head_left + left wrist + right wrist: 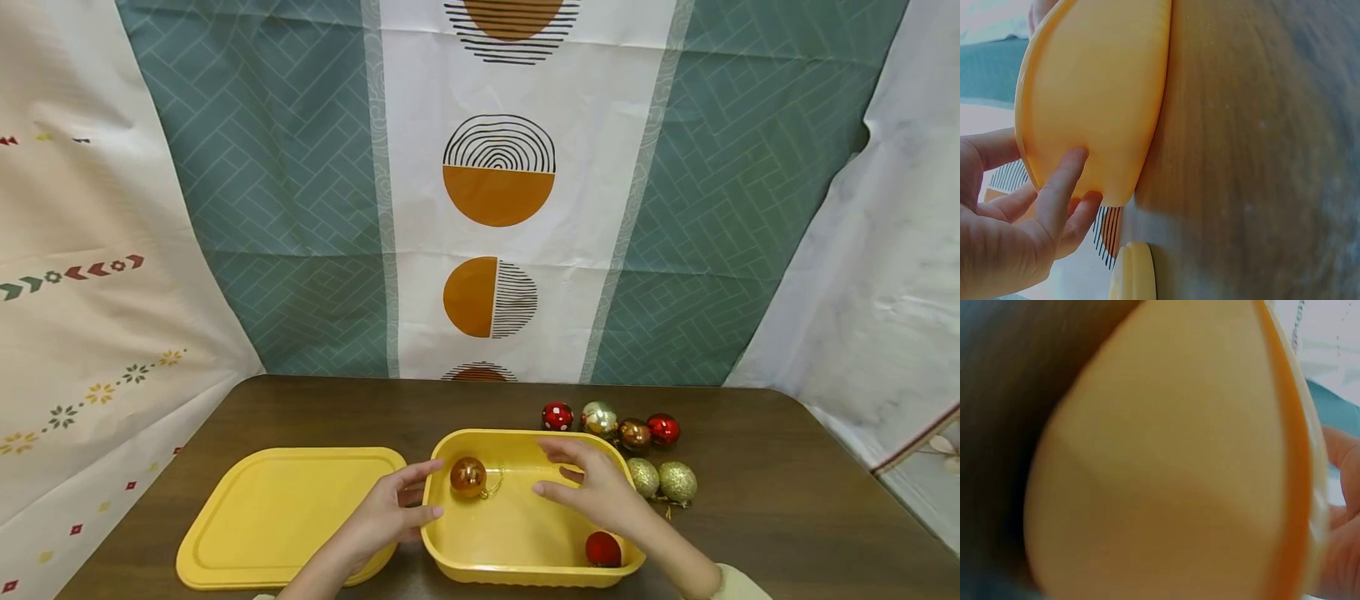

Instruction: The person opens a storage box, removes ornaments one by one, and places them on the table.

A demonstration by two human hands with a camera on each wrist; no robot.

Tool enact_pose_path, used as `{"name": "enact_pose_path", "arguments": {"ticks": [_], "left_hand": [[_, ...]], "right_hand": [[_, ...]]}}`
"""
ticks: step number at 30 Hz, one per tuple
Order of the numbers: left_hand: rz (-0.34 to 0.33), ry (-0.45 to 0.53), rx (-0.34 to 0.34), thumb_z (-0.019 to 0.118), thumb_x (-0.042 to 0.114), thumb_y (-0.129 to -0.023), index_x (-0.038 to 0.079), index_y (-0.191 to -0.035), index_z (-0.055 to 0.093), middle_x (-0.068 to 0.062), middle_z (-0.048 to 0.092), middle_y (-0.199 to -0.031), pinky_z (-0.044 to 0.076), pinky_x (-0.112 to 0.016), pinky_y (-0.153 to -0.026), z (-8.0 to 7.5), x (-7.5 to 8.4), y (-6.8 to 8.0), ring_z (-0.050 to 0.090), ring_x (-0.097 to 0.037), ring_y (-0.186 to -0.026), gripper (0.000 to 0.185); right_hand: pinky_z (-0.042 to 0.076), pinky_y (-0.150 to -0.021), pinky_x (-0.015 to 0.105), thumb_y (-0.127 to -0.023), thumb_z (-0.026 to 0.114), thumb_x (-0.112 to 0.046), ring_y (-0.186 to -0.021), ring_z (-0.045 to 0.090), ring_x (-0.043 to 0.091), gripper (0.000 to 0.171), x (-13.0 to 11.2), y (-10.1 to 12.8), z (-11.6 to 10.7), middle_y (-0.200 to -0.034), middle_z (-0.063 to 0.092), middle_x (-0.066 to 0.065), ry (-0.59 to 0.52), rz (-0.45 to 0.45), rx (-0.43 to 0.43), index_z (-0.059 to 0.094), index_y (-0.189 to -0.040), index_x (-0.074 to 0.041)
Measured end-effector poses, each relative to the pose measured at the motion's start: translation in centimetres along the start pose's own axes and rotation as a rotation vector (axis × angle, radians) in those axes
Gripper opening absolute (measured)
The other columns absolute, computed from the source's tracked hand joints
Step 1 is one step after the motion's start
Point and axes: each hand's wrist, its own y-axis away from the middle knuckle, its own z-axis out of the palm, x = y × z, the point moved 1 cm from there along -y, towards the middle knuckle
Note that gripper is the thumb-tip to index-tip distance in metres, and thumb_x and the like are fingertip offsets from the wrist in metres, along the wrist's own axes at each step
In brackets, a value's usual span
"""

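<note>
Head view: the yellow tub (525,575) sits near the desk (787,500) front edge, lid (285,517) just left; the left hand (382,512), grip relaxed and holding nothing, touches the tub's left rim beside a copper bauble (468,476), while the right hand (600,492) hovers loose-fingered over the interior. Left wrist view: fingers (1063,187) rest on the tub's outer wall. Right wrist view: blurred tub wall fills the frame; grip not readable there.

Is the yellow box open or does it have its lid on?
Open. The yellow box has no cover; its lid lies flat on the table beside it, and two ornaments show inside.
</note>
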Motion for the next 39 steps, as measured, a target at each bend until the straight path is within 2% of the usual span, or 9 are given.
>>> {"name": "enact_pose_path", "arguments": {"ticks": [7,10,13,21,27,33,39], "left_hand": [[0.008,0.003,-0.002,0.063,0.004,-0.084,-0.004,-0.138,0.032,-0.034,0.034,-0.133,0.055,-0.044,-0.069,-0.1,0.0,0.2,0.055,-0.033,-0.105,0.062],[0.011,0.002,-0.008,0.063,0.006,-0.084,-0.004,-0.138,0.032,-0.034,0.035,-0.132,0.055,-0.044,-0.069,-0.2,0.0,0.2,0.055,-0.034,-0.105,0.063],[0.012,0.009,-0.018,0.063,0.007,-0.085,-0.004,-0.138,0.031,-0.034,0.035,-0.132,0.055,-0.044,-0.07,-0.3,0.0,0.3,0.055,-0.034,-0.105,0.063],[0.015,0.02,-0.029,0.063,0.006,-0.085,-0.005,-0.138,0.031,-0.034,0.036,-0.131,0.054,-0.043,-0.072,-0.4,0.0,0.3,0.055,-0.033,-0.105,0.062],[0.018,0.013,-0.031,0.063,0.006,-0.085,-0.005,-0.138,0.031,-0.033,0.039,-0.129,0.054,-0.044,-0.071,-0.3,-0.1,0.2,0.056,-0.032,-0.104,0.062],[0.027,0.007,-0.033,0.062,0.004,-0.085,-0.005,-0.138,0.031,-0.033,0.04,-0.128,0.054,-0.045,-0.072,-0.2,-0.1,0.0,0.056,-0.031,-0.103,0.062],[0.013,-0.017,-0.028,0.061,0.003,-0.085,-0.005,-0.137,0.033,-0.031,0.043,-0.126,0.055,-0.043,-0.071,-0.3,0.2,0.0,0.056,-0.03,-0.103,0.06]], "right_hand": [[0.046,-0.09,0.047,-0.08,0.07,-0.024,-0.112,0.047,0.041,0.059,-0.4,-1.1,4.4,-0.125,0.049,0.023,-0.03,0.036,0.002,0.048,-0.127,0.004],[0.045,-0.089,0.051,-0.081,0.07,-0.023,-0.112,0.045,0.044,0.061,-0.6,-1.5,5.7,-0.126,0.047,0.026,-0.038,0.026,-0.003,0.045,-0.129,0.005],[0.043,-0.09,0.054,-0.081,0.069,-0.025,-0.114,0.044,0.044,0.063,-0.9,-1.9,6.6,-0.127,0.045,0.027,0.004,0.018,-0.006,0.043,-0.13,0.006],[0.033,-0.097,0.058,-0.082,0.068,-0.026,-0.119,0.039,0.043,0.065,-1.9,-2.8,7.6,-0.13,0.044,0.026,0.121,0.069,-0.051,0.041,-0.13,0.009],[0.037,-0.096,0.053,-0.081,0.068,-0.021,-0.117,0.043,0.039,0.062,-1.7,-3.6,8.4,-0.127,0.046,0.025,0.198,0.056,-0.098,0.042,-0.129,0.01],[0.04,-0.095,0.051,-0.081,0.067,-0.019,-0.115,0.046,0.038,0.061,-1.5,-3.9,8.9,-0.126,0.047,0.024,0.23,0.056,-0.113,0.042,-0.13,0.007],[0.045,-0.088,0.044,-0.08,0.069,-0.016,-0.104,0.052,0.03,0.046,-1.5,-4.2,9.2,-0.112,0.055,0.015,0.247,0.038,-0.092,0.05,-0.118,0.002]]}}
